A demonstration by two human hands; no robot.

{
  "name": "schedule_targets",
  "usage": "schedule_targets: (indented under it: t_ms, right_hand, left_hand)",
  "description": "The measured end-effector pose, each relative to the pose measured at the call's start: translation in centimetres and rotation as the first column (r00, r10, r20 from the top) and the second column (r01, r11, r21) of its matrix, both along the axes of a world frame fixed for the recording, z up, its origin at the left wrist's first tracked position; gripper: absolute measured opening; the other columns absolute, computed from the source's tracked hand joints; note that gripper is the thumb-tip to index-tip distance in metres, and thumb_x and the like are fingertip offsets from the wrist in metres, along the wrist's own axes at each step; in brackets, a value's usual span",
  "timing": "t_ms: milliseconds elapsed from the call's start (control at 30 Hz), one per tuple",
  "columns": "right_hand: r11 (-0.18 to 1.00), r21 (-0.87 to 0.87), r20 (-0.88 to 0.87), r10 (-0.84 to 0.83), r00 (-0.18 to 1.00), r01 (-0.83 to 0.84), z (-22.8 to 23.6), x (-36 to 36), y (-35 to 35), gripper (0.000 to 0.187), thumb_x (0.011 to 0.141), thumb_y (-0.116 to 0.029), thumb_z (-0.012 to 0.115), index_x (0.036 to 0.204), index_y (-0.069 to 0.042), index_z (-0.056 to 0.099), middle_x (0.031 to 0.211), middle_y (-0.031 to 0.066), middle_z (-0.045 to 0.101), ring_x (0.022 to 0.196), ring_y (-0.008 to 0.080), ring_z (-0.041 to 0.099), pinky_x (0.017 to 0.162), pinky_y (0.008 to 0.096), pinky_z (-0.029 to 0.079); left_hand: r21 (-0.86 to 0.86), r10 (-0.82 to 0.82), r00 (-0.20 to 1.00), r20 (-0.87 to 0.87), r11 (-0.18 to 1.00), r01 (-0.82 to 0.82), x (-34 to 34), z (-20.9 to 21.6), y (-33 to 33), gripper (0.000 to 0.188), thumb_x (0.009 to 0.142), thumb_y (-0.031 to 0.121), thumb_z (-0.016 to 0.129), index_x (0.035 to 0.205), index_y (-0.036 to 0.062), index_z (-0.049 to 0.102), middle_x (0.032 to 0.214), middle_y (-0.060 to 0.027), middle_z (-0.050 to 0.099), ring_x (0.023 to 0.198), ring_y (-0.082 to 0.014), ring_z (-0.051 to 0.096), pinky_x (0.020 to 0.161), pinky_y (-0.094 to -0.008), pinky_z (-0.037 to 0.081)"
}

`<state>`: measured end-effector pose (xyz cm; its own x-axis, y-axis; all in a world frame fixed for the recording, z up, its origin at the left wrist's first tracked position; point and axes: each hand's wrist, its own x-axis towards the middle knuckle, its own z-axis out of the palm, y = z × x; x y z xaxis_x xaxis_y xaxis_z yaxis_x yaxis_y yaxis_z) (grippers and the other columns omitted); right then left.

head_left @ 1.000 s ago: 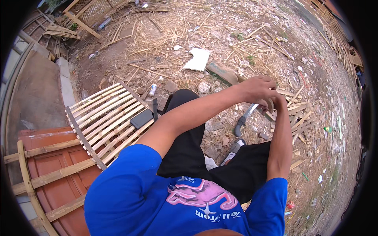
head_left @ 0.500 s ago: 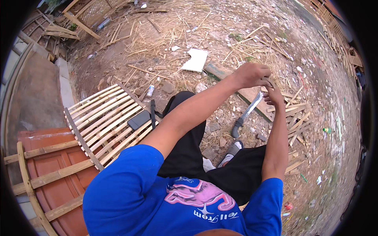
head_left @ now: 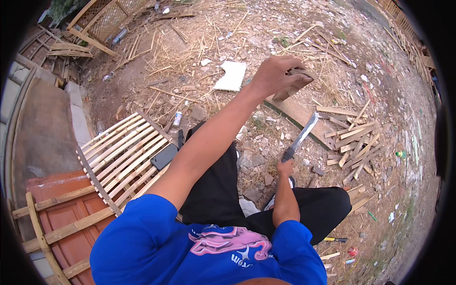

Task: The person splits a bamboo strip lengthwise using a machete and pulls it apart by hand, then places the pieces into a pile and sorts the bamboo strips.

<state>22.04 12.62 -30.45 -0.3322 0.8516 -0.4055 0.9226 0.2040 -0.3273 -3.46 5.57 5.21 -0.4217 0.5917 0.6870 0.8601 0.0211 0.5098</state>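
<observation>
My left hand (head_left: pixel 281 78) reaches out ahead and holds a short brown piece of wood (head_left: pixel 288 90) above a long plank (head_left: pixel 304 116) on the ground. Below and to the right, my right hand (head_left: pixel 285 167) is closed around the dark handle of a machete (head_left: pixel 304 130). Its pale blade points up and away from me, with the tip over the plank. A pile of split wood sticks (head_left: pixel 356 147) lies just right of the plank.
At my left a slatted wooden panel (head_left: pixel 128 154) carries a black phone (head_left: pixel 164 157). A can (head_left: pixel 177 118) and a white broken sheet (head_left: pixel 231 76) lie farther out. A wooden frame (head_left: pixel 71 230) rests over a red door (head_left: pixel 57 209). Stones and straw cover the ground.
My hands were together over the plank and are now apart. The left moved left with the wood piece; the right came down and took the machete's handle, which was on the ground.
</observation>
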Motion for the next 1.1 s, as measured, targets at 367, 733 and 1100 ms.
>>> schedule_targets:
  t_ms: [367,733,1100]
  right_hand:
    - [0.971,-0.238,0.123,0.018,0.992,0.012,-1.1,-1.3,4.0,0.104,0.077,-0.038,0.07,0.148,0.001,0.004,0.133,0.023,0.052,0.122,0.0358,0.053,0.103,0.0523,0.039]
    - [0.904,-0.363,-0.178,-0.303,0.936,0.224,-0.3,-2.4,5.4,0.053,0.066,-0.025,0.068,0.108,0.006,0.059,0.092,0.0193,0.066,0.083,0.0307,0.066,0.074,0.0386,0.052]
    - [0.769,-0.636,-0.707,-0.615,0.348,0.067,19.9,-6.1,7.7,0.019,0.079,-0.008,0.069,0.078,-0.006,0.05,0.059,0.0003,0.048,0.044,0.0098,0.044,0.04,0.0241,0.036]
  left_hand:
    - [0.006,0.04,0.997,0.059,0.999,-0.04,-0.4,0.8,0.6,0.025,0.078,0.023,0.078,0.093,0.0053,0.069,0.085,-0.0076,0.069,0.076,-0.0187,0.067,0.066,-0.0302,0.054]
    - [-0.034,-0.003,0.998,0.057,0.999,0.005,-0.2,0.5,2.1,0.025,0.078,0.02,0.077,0.097,0.006,0.069,0.086,-0.0081,0.07,0.075,-0.0193,0.069,0.065,-0.0299,0.055]
    - [-0.174,-0.017,0.984,0.178,0.983,0.049,1.1,0.2,3.7,0.033,0.075,0.025,0.079,0.102,0.0077,0.072,0.082,-0.0105,0.072,0.068,-0.0178,0.069,0.063,-0.0276,0.054]
